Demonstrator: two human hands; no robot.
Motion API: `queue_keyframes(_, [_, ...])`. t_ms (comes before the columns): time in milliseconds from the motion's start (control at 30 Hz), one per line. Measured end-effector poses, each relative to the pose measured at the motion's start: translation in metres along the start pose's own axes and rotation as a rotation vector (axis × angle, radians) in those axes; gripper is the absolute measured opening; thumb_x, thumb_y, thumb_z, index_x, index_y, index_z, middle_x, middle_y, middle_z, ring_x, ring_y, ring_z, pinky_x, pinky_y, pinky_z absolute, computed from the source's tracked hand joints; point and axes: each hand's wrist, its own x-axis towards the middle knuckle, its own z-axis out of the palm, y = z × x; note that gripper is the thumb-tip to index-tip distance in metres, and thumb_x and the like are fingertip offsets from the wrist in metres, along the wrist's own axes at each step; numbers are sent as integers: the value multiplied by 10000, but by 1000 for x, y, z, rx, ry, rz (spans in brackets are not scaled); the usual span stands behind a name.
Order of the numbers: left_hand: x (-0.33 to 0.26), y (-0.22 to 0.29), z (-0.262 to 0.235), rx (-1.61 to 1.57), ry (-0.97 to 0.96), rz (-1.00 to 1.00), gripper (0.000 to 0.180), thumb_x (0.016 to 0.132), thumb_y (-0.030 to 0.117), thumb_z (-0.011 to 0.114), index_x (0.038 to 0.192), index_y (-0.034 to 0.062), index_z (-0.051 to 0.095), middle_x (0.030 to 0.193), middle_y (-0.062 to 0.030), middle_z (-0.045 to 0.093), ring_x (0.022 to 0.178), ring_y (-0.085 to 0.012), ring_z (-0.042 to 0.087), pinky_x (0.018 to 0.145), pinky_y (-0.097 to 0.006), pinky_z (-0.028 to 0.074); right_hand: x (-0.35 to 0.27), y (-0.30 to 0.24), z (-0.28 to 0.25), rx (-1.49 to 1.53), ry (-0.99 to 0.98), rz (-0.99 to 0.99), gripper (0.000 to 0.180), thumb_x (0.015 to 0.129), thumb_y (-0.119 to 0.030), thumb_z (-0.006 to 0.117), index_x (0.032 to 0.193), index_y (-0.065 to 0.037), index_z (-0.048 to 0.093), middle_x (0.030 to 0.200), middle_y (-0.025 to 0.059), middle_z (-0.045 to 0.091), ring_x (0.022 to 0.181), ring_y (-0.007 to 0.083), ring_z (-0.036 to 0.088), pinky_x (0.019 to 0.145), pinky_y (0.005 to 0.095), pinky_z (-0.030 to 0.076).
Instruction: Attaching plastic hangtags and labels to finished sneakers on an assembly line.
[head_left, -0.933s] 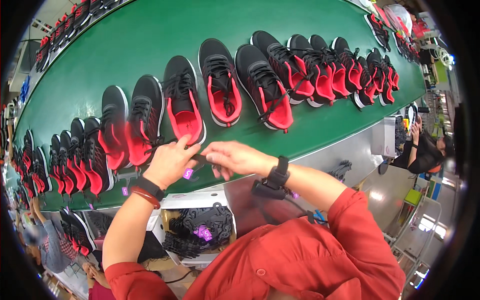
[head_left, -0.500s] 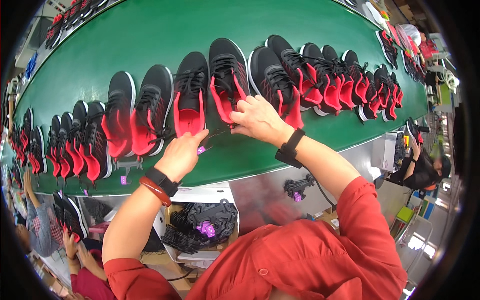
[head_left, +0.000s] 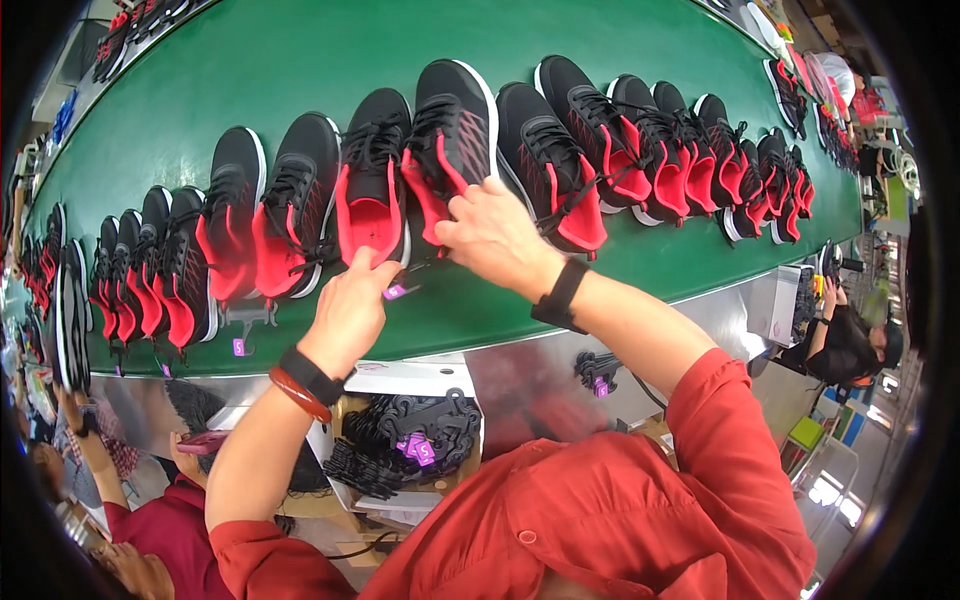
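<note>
Two black sneakers with red linings stand side by side on the green work surface, heels toward me. My left hand (head_left: 352, 305) is closed at the heel of the left sneaker (head_left: 375, 140), thumb and fingers pinched together. A black plastic hanger with a purple tag (head_left: 395, 292) shows beside that thumb, partly hidden. My right hand (head_left: 497, 238) grips the heel and collar of the right sneaker (head_left: 455, 110), which leans to the left. The right fingertips are partly out of sight. Both sneakers have black laces and white sole edges.
More sneakers (head_left: 290, 190) line the green surface (head_left: 300, 55) on both sides. A linked pair carries a tagged hanger (head_left: 245, 325). Below the edge, a white box (head_left: 405, 378) holds black hangers (head_left: 430, 425). Co-workers sit at lower left (head_left: 175, 540) and far right (head_left: 845, 325).
The right sneaker has tilted left in my right hand, showing more of its outer side. My left hand has stayed at the left sneaker's heel. The lower-left co-worker has moved.
</note>
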Motion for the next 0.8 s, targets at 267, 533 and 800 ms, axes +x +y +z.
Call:
queue_keyframes(267, [2,18,-1,-63,84,-43,391,763,-58,567,1130,62,626,1119,-188,574,910,-415,628,789,-458,515,3,2,4,-42,2,18,35,737,-209,655,731,-174,650,710,24,567,779,211,572,800,358,371])
queue_keyframes(533, [13,-2,31,-1,-9,103,670,734,-134,501,1333,163,545,1528,-280,227,1183,-447,524,1015,-466,451,-27,8,-5,244,-29,210,371,754,-136,734,1095,-76,602,1193,131,555,1047,303,553,872,418,395])
queue_keyframes(800, [-2,18,15,370,289,106,661,726,-102,533,1341,142,542,1364,-270,460,1145,-425,521,978,-485,422,-100,-81,-213,1633,161,-297,179,815,-109,623,948,-5,565,877,147,566,818,343,562,727,396,464])
